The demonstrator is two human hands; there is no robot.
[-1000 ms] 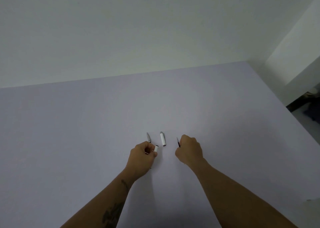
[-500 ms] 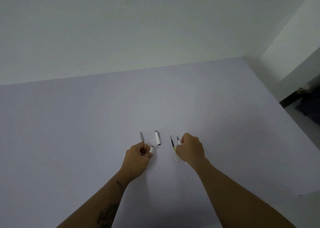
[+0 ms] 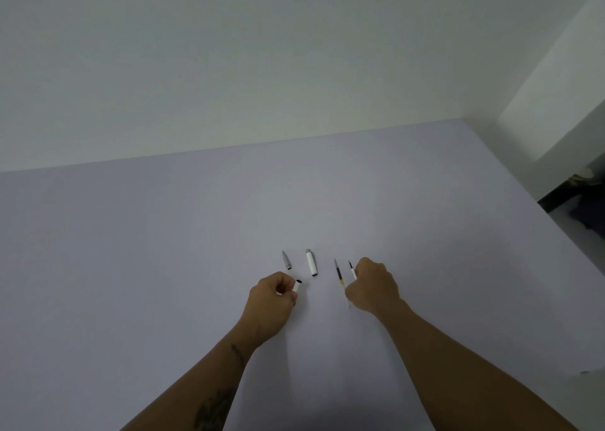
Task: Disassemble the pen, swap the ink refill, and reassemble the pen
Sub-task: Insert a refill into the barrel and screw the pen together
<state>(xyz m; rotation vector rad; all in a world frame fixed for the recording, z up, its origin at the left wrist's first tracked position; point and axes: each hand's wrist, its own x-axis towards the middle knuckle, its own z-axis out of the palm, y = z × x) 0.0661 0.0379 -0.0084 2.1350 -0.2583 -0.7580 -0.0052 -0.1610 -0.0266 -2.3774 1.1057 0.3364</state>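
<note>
The pen lies in pieces on the pale table [image 3: 163, 250]. My left hand [image 3: 270, 303] is closed around the white pen barrel [image 3: 297, 286], whose open dark end pokes out toward the right. A grey tip cone [image 3: 286, 260] and a white cap [image 3: 312, 262] with a metal clip lie just beyond that hand. A dark refill with a yellowish section [image 3: 339, 273] rests on the table between my hands. My right hand [image 3: 371, 286] pinches a second refill [image 3: 352, 270], its white stem and dark tip sticking out past my fingers.
The table's right edge [image 3: 537, 201] runs diagonally, with a dark floor area and a white wall corner beyond it. A plain white wall stands behind the table's far edge.
The dark refill with the yellowish section has come into view on the table beside my right hand. My right hand has shifted slightly right, holding the other refill. My left hand keeps the barrel.
</note>
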